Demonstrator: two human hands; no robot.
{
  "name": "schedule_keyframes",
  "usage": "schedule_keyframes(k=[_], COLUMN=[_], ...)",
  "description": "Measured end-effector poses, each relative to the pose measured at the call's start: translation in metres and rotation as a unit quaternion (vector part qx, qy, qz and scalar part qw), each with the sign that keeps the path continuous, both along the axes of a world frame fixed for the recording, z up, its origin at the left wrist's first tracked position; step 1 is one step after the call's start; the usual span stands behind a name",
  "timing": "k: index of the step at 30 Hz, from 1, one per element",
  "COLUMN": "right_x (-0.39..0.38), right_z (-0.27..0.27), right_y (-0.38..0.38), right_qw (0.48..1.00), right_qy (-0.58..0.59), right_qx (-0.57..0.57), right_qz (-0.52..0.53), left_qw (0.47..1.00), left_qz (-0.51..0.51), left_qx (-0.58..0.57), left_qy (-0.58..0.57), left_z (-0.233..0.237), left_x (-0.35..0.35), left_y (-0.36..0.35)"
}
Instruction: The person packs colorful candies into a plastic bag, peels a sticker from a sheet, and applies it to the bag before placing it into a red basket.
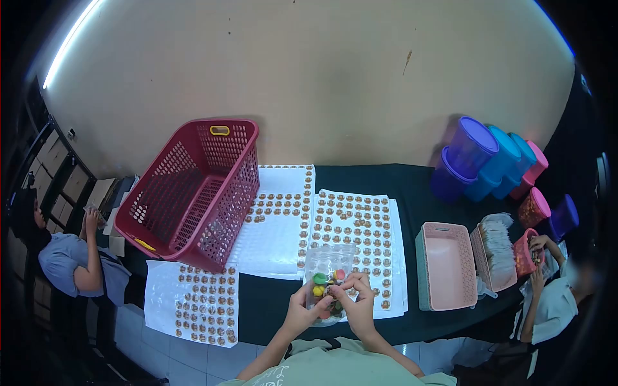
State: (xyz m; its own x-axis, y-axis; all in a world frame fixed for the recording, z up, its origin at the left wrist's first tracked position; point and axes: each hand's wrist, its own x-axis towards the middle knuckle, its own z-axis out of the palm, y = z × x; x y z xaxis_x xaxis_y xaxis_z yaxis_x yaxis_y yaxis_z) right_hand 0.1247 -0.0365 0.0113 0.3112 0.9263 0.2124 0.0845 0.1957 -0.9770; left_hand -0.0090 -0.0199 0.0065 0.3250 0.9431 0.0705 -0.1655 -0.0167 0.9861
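left hand (305,311) and right hand (360,304) clamped on clear bag (330,258). bag over near side of dark-covered table (399,183); maroon basket (239,209) to left; white sticker sheets (273,248) beyond; small coloured pieces (319,278) inside bag.

From my spot I am seeing the wall (341,77) showing beige, the tablecloth (412,199) reading dark green. On the left, the large basket (239,209) is showing maroon with rows of perforations, its handle (145,244) standing out yellow. The sheet (159,289) at near left is showing white, brownish round dots repeating in a grid. At near centre, the clear bag (329,256) is letting green, yellow and pink pieces (320,278) show through. On the right, lidded containers (474,151) are running purple, blue, pink; the tray (447,264) nearer is showing pale pink.
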Motion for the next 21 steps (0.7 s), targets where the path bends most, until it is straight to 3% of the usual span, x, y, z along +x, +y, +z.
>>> schedule_keyframes(k=[12,19,21], right_x=[-0.002,0.000,0.004], right_z=[0.008,0.003,-0.004], right_y=[0.000,0.004,0.005], right_qw=[1.000,0.996,0.992], right_qy=[-0.025,-0.083,0.117], right_qx=[0.003,0.017,-0.030], right_qz=[0.008,-0.015,0.032], left_qw=[0.997,0.998,0.995], left_qz=[0.012,0.007,0.006], left_qx=[-0.003,-0.055,-0.075], left_qy=[0.079,-0.032,-0.058], left_z=[0.001,-0.005,0.001], left_x=[-0.007,-0.011,-0.013], left_y=[-0.002,-0.002,-0.004])
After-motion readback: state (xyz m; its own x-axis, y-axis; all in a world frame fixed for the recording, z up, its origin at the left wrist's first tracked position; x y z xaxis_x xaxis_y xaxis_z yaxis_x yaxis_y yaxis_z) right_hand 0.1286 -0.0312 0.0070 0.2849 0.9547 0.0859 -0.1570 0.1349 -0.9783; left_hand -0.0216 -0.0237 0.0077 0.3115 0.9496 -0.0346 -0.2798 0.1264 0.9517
